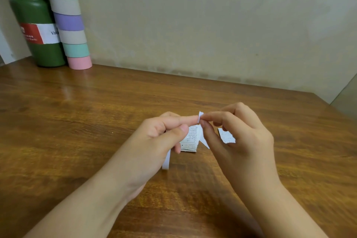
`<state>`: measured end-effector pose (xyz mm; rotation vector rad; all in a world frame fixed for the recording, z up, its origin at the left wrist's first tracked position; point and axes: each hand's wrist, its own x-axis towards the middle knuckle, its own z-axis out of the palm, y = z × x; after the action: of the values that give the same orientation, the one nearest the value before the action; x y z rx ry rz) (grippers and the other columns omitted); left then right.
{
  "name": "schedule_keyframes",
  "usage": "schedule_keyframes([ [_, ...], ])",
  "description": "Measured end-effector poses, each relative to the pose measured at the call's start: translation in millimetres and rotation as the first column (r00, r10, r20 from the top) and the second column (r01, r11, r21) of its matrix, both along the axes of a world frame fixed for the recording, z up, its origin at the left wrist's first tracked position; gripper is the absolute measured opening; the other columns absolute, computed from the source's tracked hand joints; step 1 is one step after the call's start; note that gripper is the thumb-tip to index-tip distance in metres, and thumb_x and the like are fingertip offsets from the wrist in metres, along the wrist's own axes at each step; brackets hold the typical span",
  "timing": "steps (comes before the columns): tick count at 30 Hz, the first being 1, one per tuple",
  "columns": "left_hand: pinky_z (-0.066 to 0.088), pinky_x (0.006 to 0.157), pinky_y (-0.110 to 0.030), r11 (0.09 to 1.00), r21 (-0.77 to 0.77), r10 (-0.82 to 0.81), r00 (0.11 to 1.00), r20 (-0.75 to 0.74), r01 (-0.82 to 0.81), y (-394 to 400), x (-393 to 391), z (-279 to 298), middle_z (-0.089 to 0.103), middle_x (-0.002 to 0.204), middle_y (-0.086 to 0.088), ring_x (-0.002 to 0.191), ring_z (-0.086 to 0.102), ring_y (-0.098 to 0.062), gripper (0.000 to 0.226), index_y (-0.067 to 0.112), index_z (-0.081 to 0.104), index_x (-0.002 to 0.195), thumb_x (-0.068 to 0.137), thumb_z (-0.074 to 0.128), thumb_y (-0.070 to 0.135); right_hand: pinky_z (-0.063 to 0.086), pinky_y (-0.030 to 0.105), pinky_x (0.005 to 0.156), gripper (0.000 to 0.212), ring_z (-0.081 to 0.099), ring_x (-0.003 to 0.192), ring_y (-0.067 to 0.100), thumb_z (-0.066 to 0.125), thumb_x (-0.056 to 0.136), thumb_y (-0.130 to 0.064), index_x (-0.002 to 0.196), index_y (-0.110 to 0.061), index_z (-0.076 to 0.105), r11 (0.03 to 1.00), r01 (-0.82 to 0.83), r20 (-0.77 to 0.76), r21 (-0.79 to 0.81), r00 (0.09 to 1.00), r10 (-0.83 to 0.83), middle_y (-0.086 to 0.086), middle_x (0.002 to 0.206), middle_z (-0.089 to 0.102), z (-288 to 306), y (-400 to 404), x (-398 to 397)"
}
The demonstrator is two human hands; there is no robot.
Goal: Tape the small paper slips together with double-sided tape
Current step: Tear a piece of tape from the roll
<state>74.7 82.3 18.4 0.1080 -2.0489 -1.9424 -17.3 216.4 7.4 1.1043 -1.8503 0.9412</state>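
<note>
While both hands hover above the wooden tabletop (77, 114), they meet at a small white bit of tape (200, 116); left hand (160, 139) has its index finger extended with the tape stuck at its tip, thumb curled in below it; right hand (239, 131) pinches the same tape bit between thumb and index finger, other fingers loosely curled; a narrow white strip (205, 142) runs down from the pinch point toward the tabletop, cannot tell if it is backing or tape; another white strip (166, 161) hangs below the left hand, upper end hidden by the palm; printed paper slip (190, 139) sits just under the hands, partly covered by the left thumb, cannot tell if it is held or lying flat; second printed slip (226, 135) lies behind the right hand's fingers, near the first but apart from it; far left corner by the wall: green bottle (36, 31) with a red-and-white label, touching a stack of pastel rolls (69, 23) just to its right, stack tilted.
</note>
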Motion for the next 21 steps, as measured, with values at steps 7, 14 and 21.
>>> schedule_keyframes([
  [7,0.038,0.082,-0.024,0.999,-0.045,-0.031,0.999,-0.019,0.03,0,0,-4,0.048,0.078,0.015,0.068,0.046,-0.004,0.028,0.035,0.071,0.108,0.083,0.058,0.035,0.044,0.031,0.054,0.006,0.054,0.064,0.015,0.07,0.081,-0.016,0.082,-0.011,0.074,0.999,0.03,-0.021,0.013,0.999,-0.03,-0.002,0.073,0.059,-1,1,-1],
  [14,0.034,0.069,-0.003,0.968,-0.251,-0.012,0.995,-0.097,-0.013,2,-3,-7,0.047,0.077,0.025,0.068,0.046,0.007,0.041,0.031,0.062,0.121,0.084,0.045,0.033,0.039,0.009,0.062,0.004,0.053,0.065,0.002,0.07,0.078,-0.023,0.077,-0.019,0.073,0.999,-0.023,0.267,-0.049,0.963,0.035,-0.01,0.07,0.063,0,-2,4],
  [21,0.035,0.071,-0.004,0.898,-0.434,-0.006,0.986,-0.169,-0.069,2,-3,-8,0.044,0.083,0.018,0.074,0.047,0.005,0.037,0.034,0.057,0.123,0.089,0.043,0.03,0.043,0.011,0.056,0.01,0.059,0.058,0.003,0.076,0.076,-0.017,0.071,-0.025,0.074,0.979,-0.107,0.682,-0.172,0.704,0.197,-0.011,0.064,0.069,11,-1,12],
])
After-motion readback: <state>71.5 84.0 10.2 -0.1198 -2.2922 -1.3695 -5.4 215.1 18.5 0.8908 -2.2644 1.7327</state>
